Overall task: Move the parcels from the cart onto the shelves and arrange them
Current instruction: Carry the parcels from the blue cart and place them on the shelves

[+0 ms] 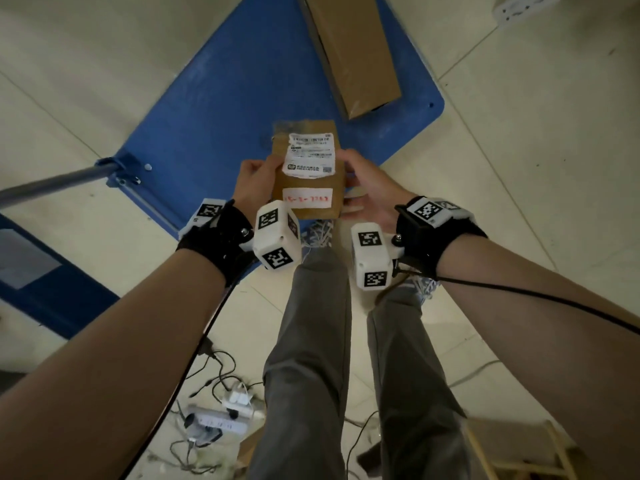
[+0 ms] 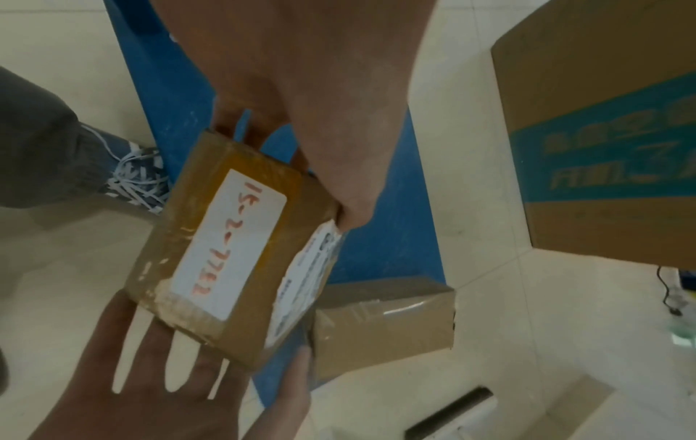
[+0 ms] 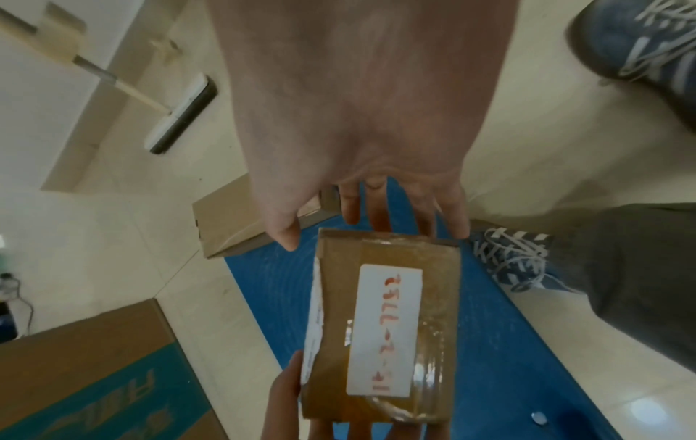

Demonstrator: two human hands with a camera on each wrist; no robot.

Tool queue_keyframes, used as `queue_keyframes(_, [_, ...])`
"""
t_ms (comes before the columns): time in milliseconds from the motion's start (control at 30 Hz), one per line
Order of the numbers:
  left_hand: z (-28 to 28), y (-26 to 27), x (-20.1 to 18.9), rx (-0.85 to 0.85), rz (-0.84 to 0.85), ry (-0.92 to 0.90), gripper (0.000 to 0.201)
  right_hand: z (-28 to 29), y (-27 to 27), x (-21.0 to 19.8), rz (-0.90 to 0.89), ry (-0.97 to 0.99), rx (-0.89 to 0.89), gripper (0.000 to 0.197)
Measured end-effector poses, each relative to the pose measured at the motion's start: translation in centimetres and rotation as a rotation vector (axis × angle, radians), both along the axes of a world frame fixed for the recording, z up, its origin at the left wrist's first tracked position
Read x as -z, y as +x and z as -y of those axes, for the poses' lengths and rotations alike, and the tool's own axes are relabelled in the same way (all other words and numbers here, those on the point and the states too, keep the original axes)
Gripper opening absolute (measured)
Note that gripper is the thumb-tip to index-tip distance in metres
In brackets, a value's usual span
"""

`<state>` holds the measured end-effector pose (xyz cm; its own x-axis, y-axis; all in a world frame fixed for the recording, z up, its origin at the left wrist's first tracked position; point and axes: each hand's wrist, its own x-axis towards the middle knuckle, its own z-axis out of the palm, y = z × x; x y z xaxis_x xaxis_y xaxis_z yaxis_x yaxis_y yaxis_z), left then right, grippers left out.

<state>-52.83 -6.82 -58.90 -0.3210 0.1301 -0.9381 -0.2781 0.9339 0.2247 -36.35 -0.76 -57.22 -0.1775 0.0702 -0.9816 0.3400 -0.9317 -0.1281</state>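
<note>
Parcels number two in the head view: a small brown parcel (image 1: 309, 174) held up in the air between both hands above the blue cart (image 1: 214, 109), and a long brown parcel (image 1: 349, 50) lying on the cart deck toward its far edge. The left hand (image 1: 254, 183) grips the small parcel's left side with its fingers curled round it; the right hand (image 1: 369, 190) cups the right side, thumb on top and fingers underneath. A printed shipping label (image 1: 311, 154) covers the upper face, and a white sticker with red handwriting (image 1: 307, 199) sits on the near face. The cart's handle bar (image 1: 52, 181) runs off to the left. Grey trouser legs and a power strip with cables (image 1: 221, 415) show on the tiled floor (image 1: 536, 150) below.

From the left wrist, the left thumb presses on the small parcel (image 2: 233, 253) at the label edge, with the fingers behind it. The right hand (image 2: 158, 384) lies spread beneath the parcel's lower end, fingers straight. The long parcel (image 2: 384, 321) rests on the cart beyond, and a large carton with teal print (image 2: 602, 134) stands at the right.

From the right wrist, the right hand (image 3: 361, 143) reaches down to the small parcel's (image 3: 384, 327) top edge, fingers straight behind it, the thumb free beside the corner. The left hand (image 3: 286, 399) holds the opposite end. A laced blue shoe (image 3: 508, 259) stands beside the cart.
</note>
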Motion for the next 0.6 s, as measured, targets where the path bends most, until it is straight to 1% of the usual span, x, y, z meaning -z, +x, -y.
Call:
queue_keyframes(67, [-0.1, 1.3, -0.7, 0.054, 0.039, 0.002, 0.031, 0.8, 1.9, -0.5, 0.016, -0.015, 0.021, 0.051])
queue_keyframes(100, [0.0, 2.3, -1.3, 0.094, 0.063, 0.007, 0.036, 1.3, 3.2, -0.8, 0.020, -0.024, 0.037, 0.049])
queue_keyframes(167, [0.3, 4.0, -1.5, 0.160, 0.131, -0.006, 0.054, 2.2, 5.3, -0.9, 0.037, -0.036, 0.075, 0.041])
queue_keyframes(200, [0.5, 4.9, -1.7, 0.178, 0.163, -0.020, 0.055, 2.6, 6.3, -0.9, 0.050, -0.039, 0.103, 0.039])
queue_keyframes(267, [0.5, 6.9, -2.2, 0.186, 0.207, -0.010, 0.041, 3.3, 8.2, -1.0, 0.078, -0.040, 0.149, 0.041])
queue_keyframes(367, [0.5, 9.9, -3.3, 0.229, 0.271, 0.000, 0.028, 4.0, 11.1, -1.3, 0.096, -0.050, 0.207, 0.030])
queue_keyframes(433, [0.3, 11.9, -4.3, 0.262, 0.316, 0.019, 0.022, 4.3, 13.3, -1.6, 0.100, -0.066, 0.245, 0.029])
queue_keyframes(500, [-0.1, 13.6, -5.0, 0.265, 0.361, -0.003, 0.022, 4.7, 15.4, -1.7, 0.108, -0.096, 0.283, 0.034])
queue_keyframes(600, [-0.6, 16.0, -5.3, 0.329, 0.396, -0.086, 0.032, 5.3, 18.5, -2.0, 0.117, -0.131, 0.339, 0.031])
